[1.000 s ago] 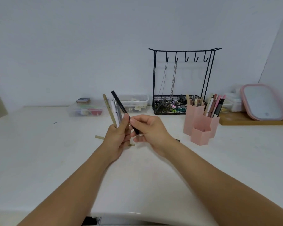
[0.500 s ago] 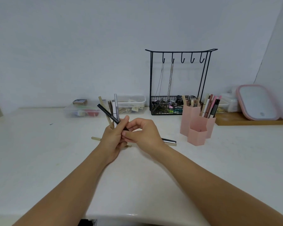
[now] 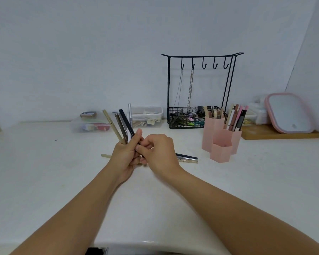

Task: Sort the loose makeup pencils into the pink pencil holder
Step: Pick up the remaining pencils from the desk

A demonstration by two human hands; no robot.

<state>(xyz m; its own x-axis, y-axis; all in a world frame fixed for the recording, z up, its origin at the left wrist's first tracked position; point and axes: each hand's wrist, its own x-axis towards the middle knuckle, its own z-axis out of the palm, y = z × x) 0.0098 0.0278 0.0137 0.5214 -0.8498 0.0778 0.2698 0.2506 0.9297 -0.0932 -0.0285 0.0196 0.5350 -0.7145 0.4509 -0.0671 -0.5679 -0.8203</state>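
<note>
My left hand grips a fanned bunch of makeup pencils: a gold one, a brown one, a black one and a silver one, all pointing up. My right hand is closed against the left, its fingertips pinching the lower end of the black pencil. More loose pencils lie on the white table behind my right hand, and a gold pencil end sticks out left of my left wrist. The pink pencil holder, with several pencils standing in its back cells, is to the right.
A black wire jewellery stand with hanging chains and a filled basket stands behind the holder. Clear plastic boxes line the wall at the back. A pink-rimmed mirror leans on a wooden board at far right.
The black pencil has swung from slanting left to standing upright with the others in my left hand. Both hands have stayed together above the table.
</note>
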